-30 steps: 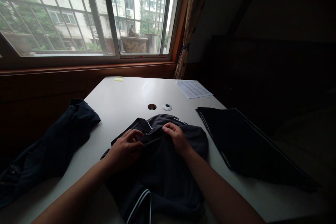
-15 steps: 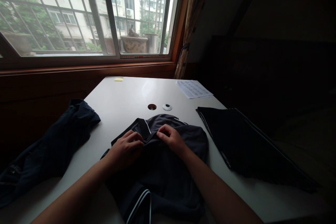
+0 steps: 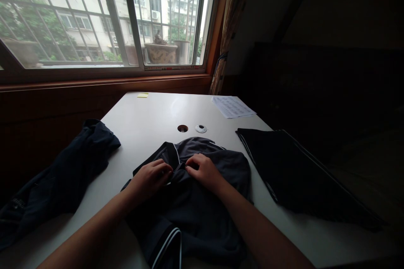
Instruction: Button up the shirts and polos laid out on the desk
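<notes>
Two bare hands are seen from above, set close together with a narrow strip of cloth between their fingertips. By the right hand (image 3: 203, 171), a fold of the cloth seems to be pinched between thumb and forefinger. The fingers of the left hand (image 3: 153, 175) are curled down onto the same cloth; its thumb is hidden, so whether anything is gripped there cannot be told.

The cloth belongs to a dark garment (image 3: 202, 214), which is spread loosely beneath both hands and forearms. Its long axis appears to be laid from the person toward the window (image 3: 166, 17), though this is blurred by the bunching. A white-edged band (image 3: 174, 154) is placed just beyond the fingertips, at the far end, and a double white stripe (image 3: 172, 235) is curved across the near end. Neither hand can be judged clearly nearer to the fold: it is reached from both sides.

The garment is carried by a white table (image 3: 151, 119). Well to the left, a crumpled dark cloth (image 3: 71, 168) is draped; to the right, a folded dark cloth (image 3: 293, 172) is laid slantwise. Printed papers (image 3: 233, 107) are placed farther off.
</notes>
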A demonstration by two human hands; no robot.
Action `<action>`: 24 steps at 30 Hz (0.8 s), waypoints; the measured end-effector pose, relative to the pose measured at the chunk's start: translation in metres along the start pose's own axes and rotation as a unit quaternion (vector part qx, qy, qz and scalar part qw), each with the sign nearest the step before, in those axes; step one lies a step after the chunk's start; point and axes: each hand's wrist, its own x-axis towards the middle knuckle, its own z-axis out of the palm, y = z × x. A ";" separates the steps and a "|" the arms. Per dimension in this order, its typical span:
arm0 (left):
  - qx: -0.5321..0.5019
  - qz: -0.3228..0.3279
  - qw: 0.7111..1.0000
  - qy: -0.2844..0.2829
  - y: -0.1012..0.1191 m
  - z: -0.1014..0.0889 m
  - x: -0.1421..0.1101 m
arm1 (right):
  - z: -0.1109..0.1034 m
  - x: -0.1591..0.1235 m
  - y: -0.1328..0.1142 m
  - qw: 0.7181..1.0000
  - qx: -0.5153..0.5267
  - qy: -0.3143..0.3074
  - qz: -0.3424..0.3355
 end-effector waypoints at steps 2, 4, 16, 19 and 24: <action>0.001 -0.006 1.000 0.007 0.000 0.001 0.000 | 0.000 0.000 0.001 1.000 -0.008 0.002 0.000; 0.004 -0.014 1.000 0.017 0.000 0.002 0.000 | 0.000 0.000 0.002 1.000 -0.012 0.005 0.000; 0.017 0.027 0.999 -0.004 -0.006 0.007 -0.002 | 0.001 -0.002 0.000 0.999 0.014 -0.021 -0.043; 0.014 0.033 0.999 -0.009 -0.008 0.009 -0.002 | -0.001 -0.002 -0.004 0.997 0.027 -0.035 -0.060; -0.016 0.017 1.000 -0.008 -0.011 0.010 -0.001 | -0.004 -0.003 -0.009 0.995 0.049 -0.042 -0.083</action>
